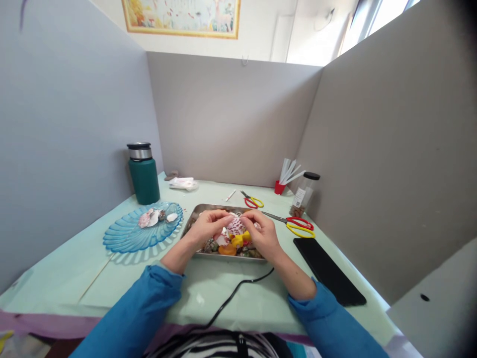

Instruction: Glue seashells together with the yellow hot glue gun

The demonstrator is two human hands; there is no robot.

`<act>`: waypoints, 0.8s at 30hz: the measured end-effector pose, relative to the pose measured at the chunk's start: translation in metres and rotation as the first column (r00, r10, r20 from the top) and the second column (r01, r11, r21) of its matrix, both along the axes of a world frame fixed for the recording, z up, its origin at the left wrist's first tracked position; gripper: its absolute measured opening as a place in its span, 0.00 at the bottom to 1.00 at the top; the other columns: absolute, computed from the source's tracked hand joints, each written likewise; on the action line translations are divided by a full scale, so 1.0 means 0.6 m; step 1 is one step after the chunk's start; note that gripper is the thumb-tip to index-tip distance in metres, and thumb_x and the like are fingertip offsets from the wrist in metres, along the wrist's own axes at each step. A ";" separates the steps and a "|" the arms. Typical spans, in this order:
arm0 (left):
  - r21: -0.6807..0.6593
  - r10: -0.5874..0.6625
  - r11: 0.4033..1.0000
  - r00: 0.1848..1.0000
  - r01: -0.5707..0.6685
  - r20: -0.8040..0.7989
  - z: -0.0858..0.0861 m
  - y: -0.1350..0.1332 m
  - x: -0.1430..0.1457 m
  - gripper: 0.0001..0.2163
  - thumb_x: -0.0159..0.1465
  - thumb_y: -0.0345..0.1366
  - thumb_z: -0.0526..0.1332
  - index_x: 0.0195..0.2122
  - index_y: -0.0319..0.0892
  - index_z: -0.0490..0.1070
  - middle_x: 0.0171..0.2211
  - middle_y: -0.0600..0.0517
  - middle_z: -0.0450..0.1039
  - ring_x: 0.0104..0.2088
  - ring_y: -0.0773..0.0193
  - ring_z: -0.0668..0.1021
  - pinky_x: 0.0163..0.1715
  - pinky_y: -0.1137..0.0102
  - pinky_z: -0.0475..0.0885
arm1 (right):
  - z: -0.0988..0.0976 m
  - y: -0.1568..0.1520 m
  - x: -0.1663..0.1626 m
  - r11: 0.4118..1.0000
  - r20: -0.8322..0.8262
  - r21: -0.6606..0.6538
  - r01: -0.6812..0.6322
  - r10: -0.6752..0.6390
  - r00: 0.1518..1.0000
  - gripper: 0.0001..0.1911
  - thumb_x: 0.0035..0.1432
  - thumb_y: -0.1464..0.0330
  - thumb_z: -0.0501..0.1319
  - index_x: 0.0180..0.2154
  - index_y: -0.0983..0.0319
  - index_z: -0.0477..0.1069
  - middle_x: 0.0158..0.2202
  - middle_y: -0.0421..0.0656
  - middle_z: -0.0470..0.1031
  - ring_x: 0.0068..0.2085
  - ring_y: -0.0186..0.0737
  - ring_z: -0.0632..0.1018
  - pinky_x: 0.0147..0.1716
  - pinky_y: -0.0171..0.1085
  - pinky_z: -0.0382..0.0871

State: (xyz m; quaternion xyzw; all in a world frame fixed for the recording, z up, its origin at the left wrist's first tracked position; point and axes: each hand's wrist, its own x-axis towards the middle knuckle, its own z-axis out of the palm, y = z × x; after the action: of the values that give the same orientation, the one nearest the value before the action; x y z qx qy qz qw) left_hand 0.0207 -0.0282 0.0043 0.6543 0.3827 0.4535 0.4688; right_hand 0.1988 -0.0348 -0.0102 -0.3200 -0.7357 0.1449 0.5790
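My left hand point(208, 227) and my right hand point(262, 232) are both raised over a metal tray point(197, 211) and pinch a pink speckled scallop shell point(236, 226) between their fingertips. The tray holds several shells and stones, some yellow and orange point(233, 244). Both hands' fingers are curled round the shell's edges. To the left lies a blue glass shell-shaped plate point(126, 233) with three shells point(151, 217) on its far side.
A green thermos point(143, 174) stands at the back left. Two red-and-yellow scissors point(298, 226) point(253, 201) lie right of the tray, beside a jar point(305, 193) and a red cup point(279, 187) of sticks. A black phone point(328, 271) and a black cable point(238, 288) lie near me.
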 end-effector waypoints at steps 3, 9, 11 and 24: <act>0.001 -0.062 0.998 0.997 0.063 -0.050 0.000 -0.001 -0.002 0.17 0.57 0.49 0.60 0.27 0.37 0.72 0.11 0.60 0.58 0.14 0.75 0.60 0.17 0.77 0.56 | 0.001 0.001 0.002 1.000 0.010 0.003 -0.007 0.007 1.000 0.07 0.59 0.68 0.57 0.29 0.61 0.70 0.29 0.40 0.71 0.32 0.36 0.72 0.34 0.35 0.65; 0.000 -0.098 0.995 0.995 0.098 -0.031 -0.004 0.003 -0.007 0.15 0.57 0.46 0.61 0.26 0.37 0.71 0.12 0.59 0.59 0.14 0.75 0.59 0.16 0.77 0.53 | -0.002 0.002 0.002 1.000 0.024 0.012 -0.023 0.023 0.999 0.07 0.59 0.68 0.57 0.29 0.61 0.70 0.29 0.40 0.70 0.31 0.35 0.70 0.33 0.35 0.64; 0.000 -0.097 0.995 0.995 0.097 -0.027 -0.004 0.004 -0.008 0.14 0.56 0.45 0.62 0.26 0.36 0.71 0.12 0.59 0.59 0.14 0.76 0.59 0.16 0.77 0.52 | -0.003 0.002 0.002 0.999 0.025 0.009 -0.032 0.032 0.999 0.07 0.60 0.68 0.57 0.30 0.62 0.70 0.28 0.40 0.70 0.31 0.35 0.70 0.33 0.35 0.64; 0.078 -0.043 0.996 0.993 0.051 -0.109 0.002 -0.001 -0.004 0.23 0.61 0.49 0.55 0.15 0.38 0.62 0.10 0.57 0.58 0.16 0.74 0.61 0.21 0.75 0.58 | -0.003 0.005 0.003 0.999 -0.020 -0.028 -0.024 0.023 1.000 0.08 0.60 0.68 0.56 0.29 0.62 0.68 0.29 0.40 0.69 0.31 0.35 0.70 0.33 0.34 0.63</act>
State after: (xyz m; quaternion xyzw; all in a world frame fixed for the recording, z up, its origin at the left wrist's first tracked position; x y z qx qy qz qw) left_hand 0.0180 -0.0288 0.0057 0.7048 0.3732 0.4216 0.4315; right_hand 0.2008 -0.0319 -0.0121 -0.3180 -0.7315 0.1652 0.5800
